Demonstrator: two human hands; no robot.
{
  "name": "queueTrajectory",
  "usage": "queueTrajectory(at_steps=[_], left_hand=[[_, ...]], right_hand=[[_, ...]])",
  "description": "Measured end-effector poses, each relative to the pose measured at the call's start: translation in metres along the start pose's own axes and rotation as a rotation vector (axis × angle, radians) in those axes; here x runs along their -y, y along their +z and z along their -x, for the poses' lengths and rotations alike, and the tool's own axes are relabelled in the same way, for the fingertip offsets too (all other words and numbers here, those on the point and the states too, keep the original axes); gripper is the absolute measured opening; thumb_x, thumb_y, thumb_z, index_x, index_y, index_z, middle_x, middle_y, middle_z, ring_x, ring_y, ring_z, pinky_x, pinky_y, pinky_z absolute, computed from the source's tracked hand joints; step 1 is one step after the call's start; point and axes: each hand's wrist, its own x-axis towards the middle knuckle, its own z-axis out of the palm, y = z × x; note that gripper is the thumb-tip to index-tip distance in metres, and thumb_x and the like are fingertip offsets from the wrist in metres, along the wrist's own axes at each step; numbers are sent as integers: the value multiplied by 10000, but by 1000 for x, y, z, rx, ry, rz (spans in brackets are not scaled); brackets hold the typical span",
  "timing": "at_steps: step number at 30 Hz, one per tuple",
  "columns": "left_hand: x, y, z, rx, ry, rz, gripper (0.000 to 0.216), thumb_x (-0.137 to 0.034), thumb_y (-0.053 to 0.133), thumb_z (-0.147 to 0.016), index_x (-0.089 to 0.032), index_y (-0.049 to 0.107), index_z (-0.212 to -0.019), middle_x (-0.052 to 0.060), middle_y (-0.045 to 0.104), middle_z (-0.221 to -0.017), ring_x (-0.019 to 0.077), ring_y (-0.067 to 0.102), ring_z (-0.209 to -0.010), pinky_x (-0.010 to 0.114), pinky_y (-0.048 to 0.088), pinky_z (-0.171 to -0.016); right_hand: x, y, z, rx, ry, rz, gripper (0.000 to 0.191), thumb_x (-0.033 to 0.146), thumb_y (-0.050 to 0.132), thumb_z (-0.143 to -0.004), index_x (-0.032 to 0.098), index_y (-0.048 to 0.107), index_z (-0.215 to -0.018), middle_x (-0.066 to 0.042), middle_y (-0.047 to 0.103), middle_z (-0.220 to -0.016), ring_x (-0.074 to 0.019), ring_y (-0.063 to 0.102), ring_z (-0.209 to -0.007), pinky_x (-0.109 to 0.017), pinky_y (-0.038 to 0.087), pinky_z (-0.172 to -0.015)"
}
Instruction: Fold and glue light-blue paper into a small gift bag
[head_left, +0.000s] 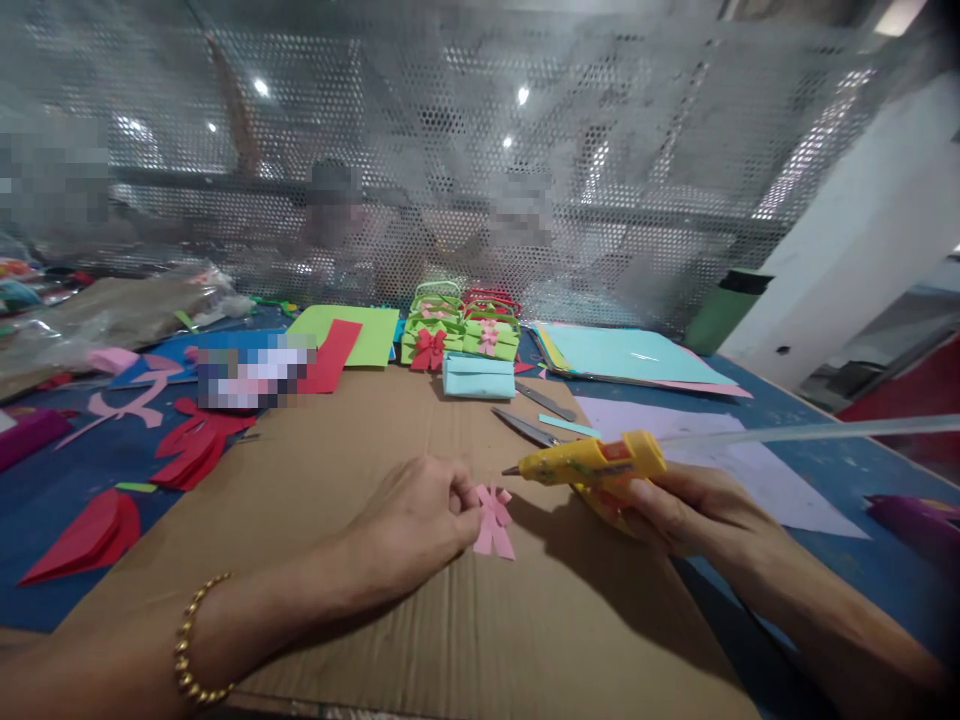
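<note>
1. Head view, hands: the left hand (420,505) pinched its thumb and fingers narrowly at the left edge of a pink paper bow (493,532), which lay on brown cardboard (315,600); the right hand (686,505) wrapped its fingers around a yellow glue gun (574,461), nozzle just beside the bow's top.
2. Head view, risks: a slip of the nozzle, if hot, could have burned the left fingertips; too hard a squeeze could have flooded the bow.
3. Head view, containers: the glue gun held a long glue stick (810,430); the green paper bags (508,346) bore bows outside, their insides hidden; the green bottle's (712,322) contents could not be told.
</note>
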Motion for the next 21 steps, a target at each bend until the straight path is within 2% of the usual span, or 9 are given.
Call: queueTrajectory(at_steps=[4, 10, 17, 21], left_hand=[[3, 2, -1, -15, 32, -4, 150, -253, 566, -754, -192, 699, -717, -4, 627, -614, 145, 560, -617, 251, 355, -554], [5, 3, -1, 2, 42, 28, 139, -241, 566, -766, -198, 685, -710, -12, 629, -602, 139, 568, -588, 253, 389, -565], [8, 5, -2, -32, 46, -31, 162, -264, 559, -781, -202, 689, -705, -9, 624, -583, 141, 565, -582, 257, 356, -540], [10, 6, -3, -25, 41, -42, 161, -265, 568, -781, -196, 694, -710, -4, 635, -589, 138, 561, -571, 259, 347, -530]], right_hand=[[3, 1, 0, 8, -1, 24, 501, 648, 526, -867, 190, 708, -780, -10, 526, -648, -125, 406, -546, -232, 282, -457], [-6, 0, 0, 42, 24, 34, 479, 636, 517, -886, 208, 727, -837, -26, 592, -711, -154, 512, -622, -246, 379, -541], [3, 1, 0, 22, 4, 77, 532, 685, 517, -853, 210, 741, -770, -34, 589, -669, -165, 508, -592, -251, 374, -511], [-1, -1, 1, 36, 7, 97, 542, 687, 507, -857, 209, 751, -786, -49, 618, -687, -179, 517, -595, -263, 383, -502]])
